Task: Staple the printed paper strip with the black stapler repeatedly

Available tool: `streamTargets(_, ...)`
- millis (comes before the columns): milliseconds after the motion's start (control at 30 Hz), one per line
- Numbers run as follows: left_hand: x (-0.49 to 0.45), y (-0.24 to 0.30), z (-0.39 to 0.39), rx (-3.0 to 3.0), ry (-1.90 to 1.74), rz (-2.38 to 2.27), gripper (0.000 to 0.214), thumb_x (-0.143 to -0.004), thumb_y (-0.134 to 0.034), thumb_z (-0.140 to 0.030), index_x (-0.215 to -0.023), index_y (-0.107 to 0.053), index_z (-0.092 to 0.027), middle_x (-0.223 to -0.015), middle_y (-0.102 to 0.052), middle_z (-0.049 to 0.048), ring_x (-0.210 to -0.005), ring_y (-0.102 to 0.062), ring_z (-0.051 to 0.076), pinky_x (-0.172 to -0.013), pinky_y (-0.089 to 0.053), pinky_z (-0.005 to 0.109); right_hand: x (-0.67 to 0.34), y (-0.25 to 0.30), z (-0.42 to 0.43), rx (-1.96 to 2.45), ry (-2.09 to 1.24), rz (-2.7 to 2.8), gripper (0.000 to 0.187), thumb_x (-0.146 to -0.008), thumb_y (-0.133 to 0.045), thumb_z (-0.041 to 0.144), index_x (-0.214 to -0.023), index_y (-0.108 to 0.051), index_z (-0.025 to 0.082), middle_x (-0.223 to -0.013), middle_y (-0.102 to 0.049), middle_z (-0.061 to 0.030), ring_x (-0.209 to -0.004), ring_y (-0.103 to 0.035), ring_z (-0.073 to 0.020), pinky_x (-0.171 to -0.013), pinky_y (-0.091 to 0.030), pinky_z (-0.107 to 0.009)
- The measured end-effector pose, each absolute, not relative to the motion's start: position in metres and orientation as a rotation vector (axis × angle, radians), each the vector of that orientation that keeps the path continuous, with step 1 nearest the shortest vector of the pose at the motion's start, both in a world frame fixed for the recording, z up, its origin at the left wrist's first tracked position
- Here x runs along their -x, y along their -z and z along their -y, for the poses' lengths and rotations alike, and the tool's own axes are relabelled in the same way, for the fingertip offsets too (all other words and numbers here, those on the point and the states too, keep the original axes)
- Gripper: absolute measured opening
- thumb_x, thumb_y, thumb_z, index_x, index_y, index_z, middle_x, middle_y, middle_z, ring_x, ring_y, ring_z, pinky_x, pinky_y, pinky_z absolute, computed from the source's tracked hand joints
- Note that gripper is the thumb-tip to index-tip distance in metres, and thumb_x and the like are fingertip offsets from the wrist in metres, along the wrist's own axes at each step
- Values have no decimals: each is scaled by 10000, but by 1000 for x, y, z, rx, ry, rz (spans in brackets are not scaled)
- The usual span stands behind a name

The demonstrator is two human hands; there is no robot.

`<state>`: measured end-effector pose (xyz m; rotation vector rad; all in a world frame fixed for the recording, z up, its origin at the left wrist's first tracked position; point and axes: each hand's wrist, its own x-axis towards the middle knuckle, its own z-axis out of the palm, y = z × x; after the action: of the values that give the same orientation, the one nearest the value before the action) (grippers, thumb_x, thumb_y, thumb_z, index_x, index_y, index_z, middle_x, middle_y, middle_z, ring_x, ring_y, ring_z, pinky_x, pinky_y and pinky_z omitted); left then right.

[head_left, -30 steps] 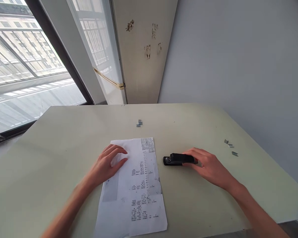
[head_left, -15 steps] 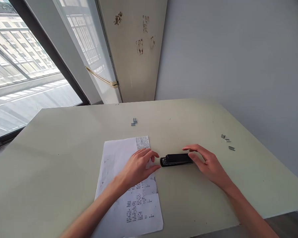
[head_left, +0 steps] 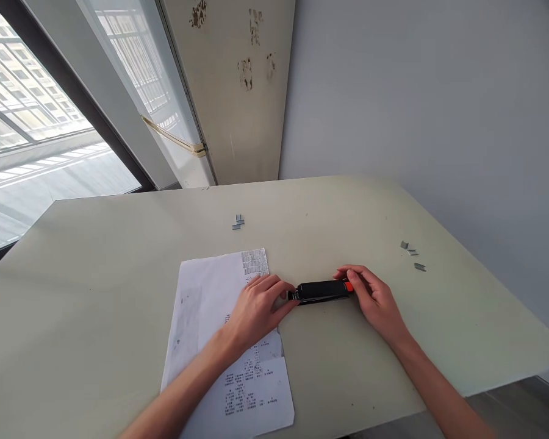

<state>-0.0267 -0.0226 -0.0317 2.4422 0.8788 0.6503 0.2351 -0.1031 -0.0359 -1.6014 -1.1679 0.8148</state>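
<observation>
Our left hand (head_left: 256, 303) pinches the stapler (head_left: 322, 291) by its nose at centre frame, our right hand (head_left: 376, 300) by its red tail; pressing down could staple a fingertip

Bare forearms (head_left: 196, 384), left hand (head_left: 257, 303), right hand (head_left: 376, 300)

an office: desk (head_left: 119, 244), printed sheet (head_left: 210, 292), stapler (head_left: 322, 291).

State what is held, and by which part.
The black stapler, on the table: left hand at its front end, right hand at its red rear end.
</observation>
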Motion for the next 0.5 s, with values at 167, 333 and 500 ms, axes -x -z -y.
streamTargets(167,26,32,23,-2442,-653,-869,169,-1033,-621,-404,-1066,-672,-246,-880,-703,15,-789,-653,190,-750,-490,359,-233,33,103,1619,-797,1175,356,-1035,-523,553,-1078,-725,263,-1127,-767,-68,-1044,-722,-241,-914,-610,-375)
streamTargets(333,26,32,23,-2443,-673,-863,224,-1051,-575,-439,-1074,-686,-245,-862,-697,23,-781,-649,189,-748,-501,356,-231,32,103,1605,-782,1114,323,-999,-597,547,-1049,-726,255,-1104,-770,-81,-1015,-730,-246,-879,-623,-387)
streamTargets(500,26,32,24,-2438,-676,-862,205,-1048,-583,-426,-1075,-685,-250,-857,-699,23,-769,-651,189,-752,-507,363,-231,33,102,1614,-652,1079,267,-967,-659,515,-992,-716,255,-1134,-750,-79,-1079,-707,-259,-946,-589,-414)
